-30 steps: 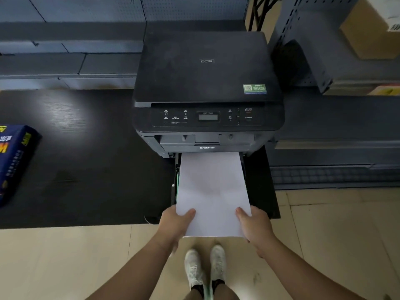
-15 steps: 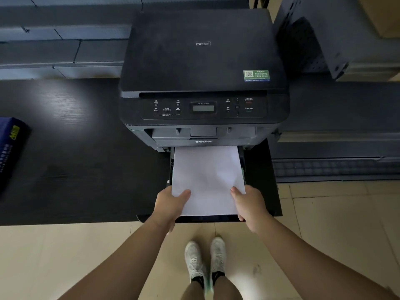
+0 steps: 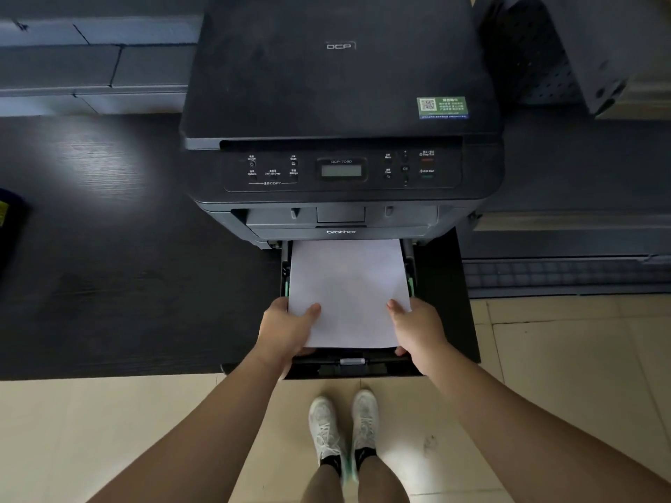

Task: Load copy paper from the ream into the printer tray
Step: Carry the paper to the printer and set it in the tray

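Closest to the person are two white shoes (image 3: 343, 430) on the pale floor (image 3: 562, 375). Above them two bare arms reach forward. The left hand (image 3: 287, 330) holds the near left corner of the paper (image 3: 348, 288), thumb on top and fingers under. The right hand (image 3: 417, 328) holds the near right corner the same way. Both hands are closed on the paper, one on each side, about the same way in.

The paper lies over the open tray (image 3: 348, 366), between the tray's side walls. Its long side points straight away from the hands, into the printer (image 3: 341, 103). Its far end is already under the printer's front. Its near end looks lifted a bit above the tray floor.

So the next move looks like a straight push forward and down, with both hands even, so the paper does not go in crooked.

Far left, a dark blue pack (image 3: 9, 216), likely the ream, peeks in on the black table (image 3: 109, 248).
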Tool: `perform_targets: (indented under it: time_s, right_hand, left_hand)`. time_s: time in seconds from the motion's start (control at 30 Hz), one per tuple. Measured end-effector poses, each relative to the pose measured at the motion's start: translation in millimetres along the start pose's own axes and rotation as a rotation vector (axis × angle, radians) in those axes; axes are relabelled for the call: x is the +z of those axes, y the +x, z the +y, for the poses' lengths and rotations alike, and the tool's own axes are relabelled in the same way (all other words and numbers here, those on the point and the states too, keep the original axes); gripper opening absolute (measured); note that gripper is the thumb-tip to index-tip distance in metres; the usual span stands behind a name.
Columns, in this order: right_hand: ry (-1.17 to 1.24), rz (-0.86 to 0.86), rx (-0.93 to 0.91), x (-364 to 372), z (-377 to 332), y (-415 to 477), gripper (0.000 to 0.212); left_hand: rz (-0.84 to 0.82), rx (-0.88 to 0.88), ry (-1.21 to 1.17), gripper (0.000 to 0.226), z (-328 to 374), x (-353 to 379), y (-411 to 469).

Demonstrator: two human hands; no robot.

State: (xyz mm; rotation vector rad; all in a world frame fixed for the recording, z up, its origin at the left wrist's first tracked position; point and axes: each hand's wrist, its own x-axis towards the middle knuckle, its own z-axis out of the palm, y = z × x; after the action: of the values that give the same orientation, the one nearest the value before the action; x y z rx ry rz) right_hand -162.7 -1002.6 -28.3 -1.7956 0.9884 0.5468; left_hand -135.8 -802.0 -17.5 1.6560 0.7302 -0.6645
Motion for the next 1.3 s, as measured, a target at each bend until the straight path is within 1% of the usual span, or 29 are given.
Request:
perform_targets:
  time_s: [0.07, 0.1, 0.13, 0.17, 0.23, 0.3, 0.37, 0.4, 0.43, 0.5, 0.53, 0.6, 0.7, 0.83, 0.97, 1.07, 1.2, 1.3]
  right_hand:
    - [0.016, -0.024, 0.019, -2.9, 3.0, -2.5, 0.051]
    - [0.066, -0.046, 0.038, -4.5, 4.1, -4.0, 0.051]
    - [0.121, -0.068, 0.052, -6.4, 5.6, -5.2, 0.045]
    - [0.146, -0.08, 0.048, -8.2, 6.9, -6.7, 0.037]
    - [0.119, -0.061, -0.006, -9.6, 8.7, -9.3, 0.026]
    - [0.105, -0.023, -0.05, -7.6, 9.4, -10.0, 0.023]
    - [0.105, -0.017, -0.076, -6.3, 10.8, -11.1, 0.026]
    - [0.103, -0.019, -0.098, -7.3, 12.1, -12.5, 0.033]
    - [0.08, -0.021, -0.132, -9.1, 14.4, -14.6, 0.046]
    - [-0.05, -0.022, -0.215, -13.3, 20.3, -19.3, 0.073]
    - [-0.117, -0.016, -0.247, -15.1, 21.8, -21.1, 0.079]
    - [-0.213, -0.006, -0.293, -15.1, 22.7, -19.7, 0.082]
    - [-0.301, 0.014, -0.332, -11.8, 22.4, -15.4, 0.08]
    - [-0.28, 0.046, -0.336, -11.1, 26.8, -19.0, 0.074]
    - [-0.339, 0.074, -0.337, -7.5, 26.3, -14.0, 0.07]
    - [-0.367, 0.087, -0.335, -8.6, 25.8, -12.4, 0.068]
    - [-0.475, 0.135, -0.355, -12.7, 29.1, -11.4, 0.064]
    - [-0.533, 0.183, -0.366, -15.9, 27.4, -12.3, 0.06]
  left_hand:
    - [-0.101, -0.02, 0.06, 0.037, -1.8, -6.9, -5.6]
    - [-0.133, -0.012, 0.074, 0.043, -1.9, -9.4, -7.3]
    - [-0.14, 0.006, 0.085, 0.047, -1.5, -11.2, -7.7]
    - [-0.124, 0.035, 0.108, 0.048, -1.3, -12.2, -7.4]
    - [-0.051, 0.096, 0.171, 0.047, -2.8, -11.1, -4.2]
    - [0.008, 0.13, 0.23, 0.05, -6.4, -7.3, -2.3]
    - [0.018, 0.159, 0.298, 0.066, -11.0, -5.2, -3.1]
    - [0.007, 0.176, 0.331, 0.076, -13.2, -5.5, -3.8]
    - [-0.009, 0.195, 0.368, 0.085, -14.6, -6.3, -4.7]
    - [-0.026, 0.246, 0.476, 0.094, -16.1, -8.6, -5.4]
    - [-0.015, 0.268, 0.541, 0.096, -15.7, -8.9, -5.5]
    - [0.02, 0.298, 0.622, 0.094, -15.1, -6.5, -4.3]
    - [0.059, 0.333, 0.669, 0.086, -15.1, -0.8, -1.7]
    - [0.102, 0.301, 0.694, 0.084, -20.1, -1.3, -2.7]
    - [0.149, 0.308, 0.811, 0.07, -16.2, 2.0, -9.7]
    - [0.157, 0.294, 0.833, 0.063, -14.7, 4.0, -14.2]
    - [0.197, 0.323, 0.914, 0.055, -14.9, -2.6, -15.0]
    - [0.223, 0.323, 1.015, 0.045, -13.4, -10.5, -9.5]
